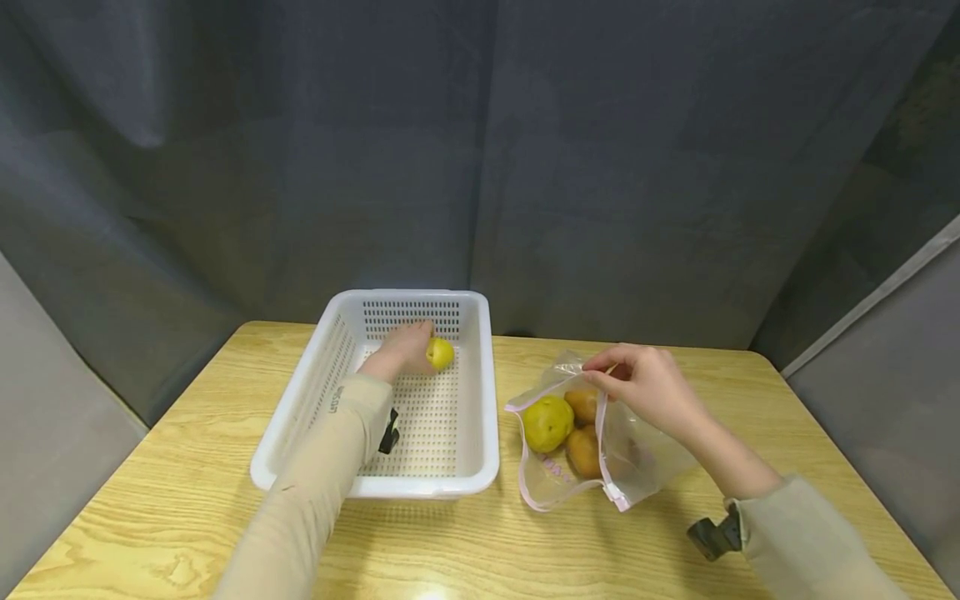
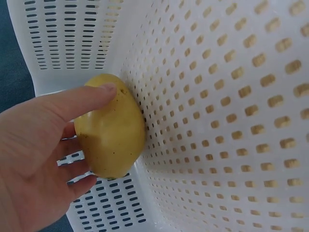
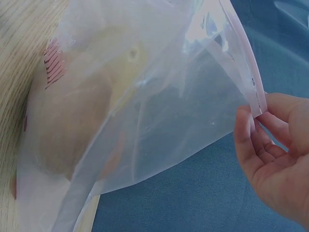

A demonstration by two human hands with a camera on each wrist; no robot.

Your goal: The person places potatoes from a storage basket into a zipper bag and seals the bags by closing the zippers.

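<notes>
Your beige left sleeve (image 1: 307,500) lies nearest, slanting over the near rim of the basket; if the elbow drops, it could drag that rim. Pale wooden worktop (image 1: 150,483) carries everything. White perforated basket (image 1: 491,417) sits left of middle, its far end by the worktop's back edge; a hard knock outward might shove it that way. Clear bag (image 1: 656,462) lies on the right half, well in from the back right corner, mouth gaping toward the basket. Thin, floppy film: it could sag and close if your hold slips. Your right hand (image 1: 652,383) pinches the bag's mouth edge between thumb and fingers, a small purchase only; tugging could pull the strip free or tip the load out. Your left hand (image 1: 407,346) is inside the basket, thumb over the top of a yellow potato (image 2: 111,130), fingers curled behind it. Potato is toward the basket's far right corner; cannot tell whether it bears on the floor. Smooth rounded skin, so a loose hold might let it roll out. In the bag, a yellow piece (image 1: 548,423) sits close to the mouth, beside brown pieces (image 1: 583,452); lifting the far side could roll it out. White slider (image 1: 615,493) hangs at the mouth's near corner and might snag a finger.
</notes>
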